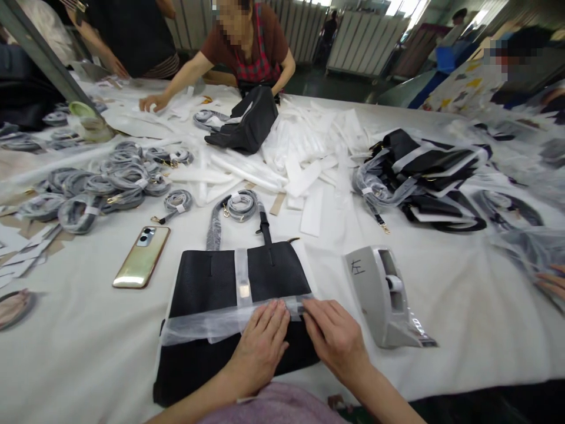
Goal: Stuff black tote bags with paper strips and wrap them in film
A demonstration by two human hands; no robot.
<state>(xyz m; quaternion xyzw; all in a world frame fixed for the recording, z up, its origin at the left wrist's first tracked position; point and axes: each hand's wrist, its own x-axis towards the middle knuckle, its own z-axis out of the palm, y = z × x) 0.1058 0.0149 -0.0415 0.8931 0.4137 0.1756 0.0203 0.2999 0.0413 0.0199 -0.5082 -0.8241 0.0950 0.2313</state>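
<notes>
A black handbag [198, 282] lies flat on the white-covered table, its handles pointing away from me. Across its front runs a translucent plastic strip [198, 327]. My left hand [265, 335] rests flat on this strip, its fingers stretched out side by side. At the strip's right end, the bent fingers of my right hand [333, 333] grip the plastic near the bag's right edge. A white wrapped band [242, 271] runs down the bag's middle. Between the handles sits a coiled strap [239, 206]. Part of the bag's lower front is hidden under my hands.
A tape dispenser [371, 294] stands to the right and a phone [142, 257] lies to the left. Coiled straps [119, 176] pile up at left. White foam strips [304, 176] lie behind the bag, black bags [424, 171] at right. A person [260, 41] works opposite.
</notes>
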